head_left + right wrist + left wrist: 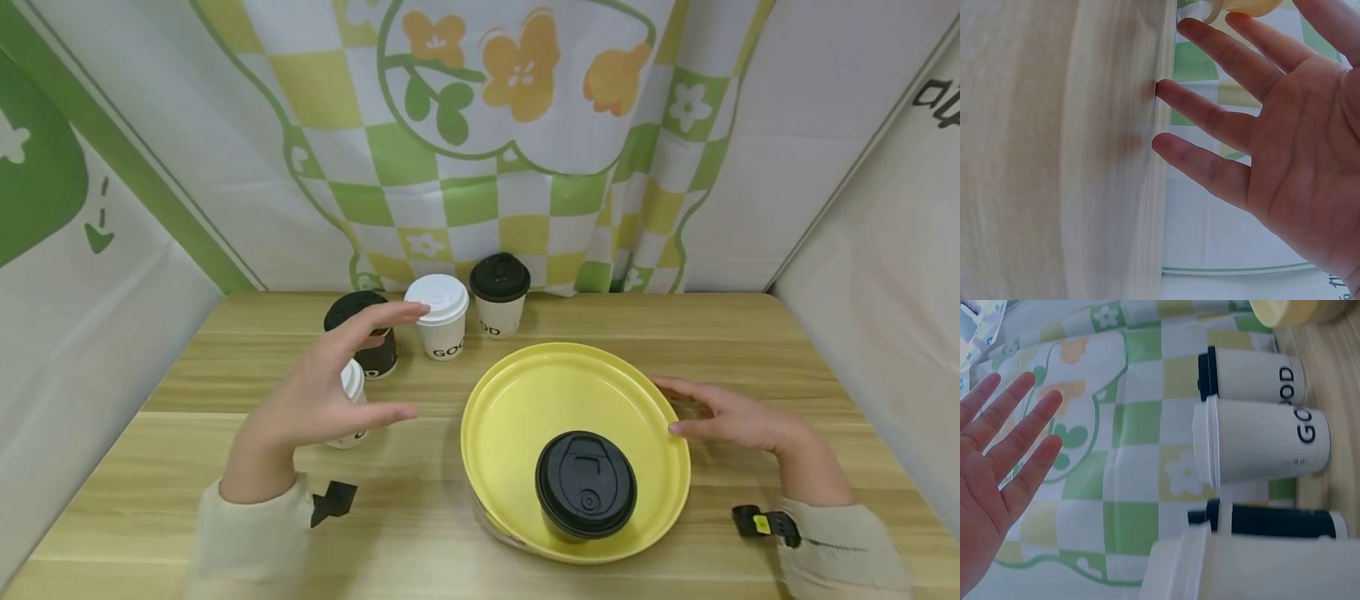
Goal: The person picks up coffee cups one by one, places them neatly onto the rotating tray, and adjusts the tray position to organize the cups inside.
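My left hand (pixel 322 383) hovers on the left with fingers spread and holds nothing. Partly hidden behind it stands a white-lidded paper cup (pixel 352 425). Just beyond are a black paper cup (pixel 380 357) with a black lid and a white cup (pixel 441 321) with a white lid. My right hand (pixel 735 417) is at the right edge of a round yellow tray (pixel 547 392), thumb at the rim and fingers extended. Near the tray's front sits a cup with a black lid (pixel 587 483). In the right wrist view, the right hand's fingers (pixel 1210 112) are spread.
A white cup with a black lid (pixel 501 300) stands at the back of the wooden table (pixel 420 533). Behind the table hangs a checked, flowered curtain (pixel 495 192). White fabric walls (pixel 892 250) rise on both sides.
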### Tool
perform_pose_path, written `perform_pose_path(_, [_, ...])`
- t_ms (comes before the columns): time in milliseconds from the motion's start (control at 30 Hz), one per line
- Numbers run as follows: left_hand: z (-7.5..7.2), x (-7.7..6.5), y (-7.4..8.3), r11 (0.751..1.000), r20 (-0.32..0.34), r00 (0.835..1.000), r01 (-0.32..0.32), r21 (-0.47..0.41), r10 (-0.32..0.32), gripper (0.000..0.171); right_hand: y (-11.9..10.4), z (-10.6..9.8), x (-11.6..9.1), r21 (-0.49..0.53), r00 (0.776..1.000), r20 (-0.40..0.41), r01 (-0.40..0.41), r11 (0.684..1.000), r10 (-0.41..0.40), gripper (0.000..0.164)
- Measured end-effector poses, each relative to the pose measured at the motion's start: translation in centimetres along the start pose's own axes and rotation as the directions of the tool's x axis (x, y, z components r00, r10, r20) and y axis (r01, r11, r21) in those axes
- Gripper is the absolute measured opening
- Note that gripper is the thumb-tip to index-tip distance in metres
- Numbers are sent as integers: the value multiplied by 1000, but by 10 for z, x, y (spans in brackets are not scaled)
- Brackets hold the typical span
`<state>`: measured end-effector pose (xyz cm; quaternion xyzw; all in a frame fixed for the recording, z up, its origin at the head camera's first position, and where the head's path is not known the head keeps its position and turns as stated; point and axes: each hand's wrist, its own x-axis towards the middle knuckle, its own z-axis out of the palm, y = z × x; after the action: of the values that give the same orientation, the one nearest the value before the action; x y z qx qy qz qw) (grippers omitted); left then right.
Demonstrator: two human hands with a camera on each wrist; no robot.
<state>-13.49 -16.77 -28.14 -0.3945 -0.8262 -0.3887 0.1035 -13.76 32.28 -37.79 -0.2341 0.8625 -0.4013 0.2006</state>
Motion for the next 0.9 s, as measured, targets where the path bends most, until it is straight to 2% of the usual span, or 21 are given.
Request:
perform_pose_path(200, [-14,-13,-12,998,-74,996,57,5,-57,94,1,-1,0,5,1000,10,-18,1000,18,67])
perform_pose_path(367, [-23,-21,-19,996,-135,988,80,39,-75,93,3,0,0,22,1000,20,-2,1000,2,67])
perform_pose_path(600, [-32,-31,-32,989,-169,977,142,47,-132,89,3,0,1,46,1000,22,10,999,-11,66])
perform_pose_path(767, [-39,-42,-48,974,-201,955,228,16,-220,86,4,0,1,54,999,37,21,998,-23,66])
perform_pose_path(900, [-43,-52,-60,954,-201,935,300,4,-293,83,3,0,1,55,999,42,16,998,-18,66])
